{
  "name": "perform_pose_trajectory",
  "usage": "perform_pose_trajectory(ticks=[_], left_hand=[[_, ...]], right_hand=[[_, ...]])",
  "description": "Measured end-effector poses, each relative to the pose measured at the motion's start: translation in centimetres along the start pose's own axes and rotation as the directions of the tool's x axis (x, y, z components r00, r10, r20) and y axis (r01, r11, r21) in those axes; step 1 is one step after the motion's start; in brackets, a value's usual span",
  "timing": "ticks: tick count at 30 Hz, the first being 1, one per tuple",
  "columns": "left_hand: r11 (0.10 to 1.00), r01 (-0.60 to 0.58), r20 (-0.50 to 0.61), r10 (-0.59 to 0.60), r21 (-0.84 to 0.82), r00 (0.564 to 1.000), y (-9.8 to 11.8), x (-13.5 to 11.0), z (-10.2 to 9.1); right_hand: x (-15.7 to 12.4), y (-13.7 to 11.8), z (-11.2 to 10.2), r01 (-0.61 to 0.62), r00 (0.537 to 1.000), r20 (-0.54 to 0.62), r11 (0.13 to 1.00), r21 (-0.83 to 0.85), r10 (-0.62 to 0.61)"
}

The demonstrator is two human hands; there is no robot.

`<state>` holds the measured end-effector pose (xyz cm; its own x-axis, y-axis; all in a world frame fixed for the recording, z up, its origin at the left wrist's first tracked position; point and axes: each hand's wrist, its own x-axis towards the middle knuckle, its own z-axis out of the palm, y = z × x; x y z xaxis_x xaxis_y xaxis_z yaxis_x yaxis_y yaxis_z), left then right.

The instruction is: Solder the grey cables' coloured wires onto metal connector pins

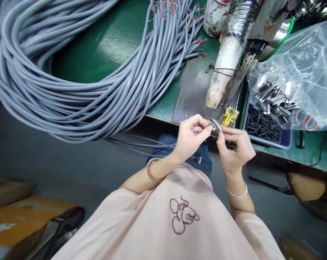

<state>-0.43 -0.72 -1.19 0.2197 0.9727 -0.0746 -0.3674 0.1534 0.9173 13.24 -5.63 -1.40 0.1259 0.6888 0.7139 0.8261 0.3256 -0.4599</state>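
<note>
Over the front edge of the bench, my left hand (192,139) pinches the thin coloured wires at the end of a grey cable. My right hand (236,150) grips a small metal multi-pin connector (217,125) between thumb and fingers. The wire ends meet the connector's pin side; whether any is joined cannot be made out. Grey cables (142,143) run from the left towards my left hand. Below, at my lap, lies another cable end with a connector (198,159) on it. A yellow clip-like piece (228,118) sits just beyond my fingers.
A thick bundle of grey cables (98,97) fills the bench's left side. Behind my hands are a dark metal plate (192,85) and a wrapped tube (223,77) above it. On the right, a blue tray (287,139) holds black sleeves (261,124) and connectors (277,98) beside a plastic bag (312,68).
</note>
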Motion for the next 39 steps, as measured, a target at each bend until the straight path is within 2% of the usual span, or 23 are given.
perform_pose_trajectory(ticks=[5, 12, 26, 34, 39], left_hand=[[0.992, -0.089, -0.038, 0.092, 0.085, 0.995, 0.1, 0.6, 0.5], [0.98, -0.127, -0.057, 0.137, 0.154, 0.989, 0.4, 1.2, 0.9], [0.974, -0.112, -0.053, 0.124, 0.197, 0.991, 1.3, 1.0, 1.1], [0.984, -0.06, -0.026, 0.065, 0.168, 0.998, 1.0, 1.3, 0.7], [0.982, -0.061, -0.029, 0.067, 0.176, 0.997, 0.7, 1.3, 0.6]], right_hand=[[0.7, 0.0, 0.2, 0.002, 1.0, 0.01, 1.0, 0.01, -0.002], [1.2, 0.2, 0.4, 0.014, 1.0, -0.011, 1.0, 0.014, -0.014], [1.6, 0.0, 0.1, -0.017, 1.0, 0.012, 1.0, 0.001, 0.017], [1.4, 0.2, -0.1, 0.052, 0.997, 0.054, 0.998, -0.02, -0.051], [1.3, 0.4, 0.0, 0.049, 0.997, 0.068, 0.998, -0.031, -0.047]])
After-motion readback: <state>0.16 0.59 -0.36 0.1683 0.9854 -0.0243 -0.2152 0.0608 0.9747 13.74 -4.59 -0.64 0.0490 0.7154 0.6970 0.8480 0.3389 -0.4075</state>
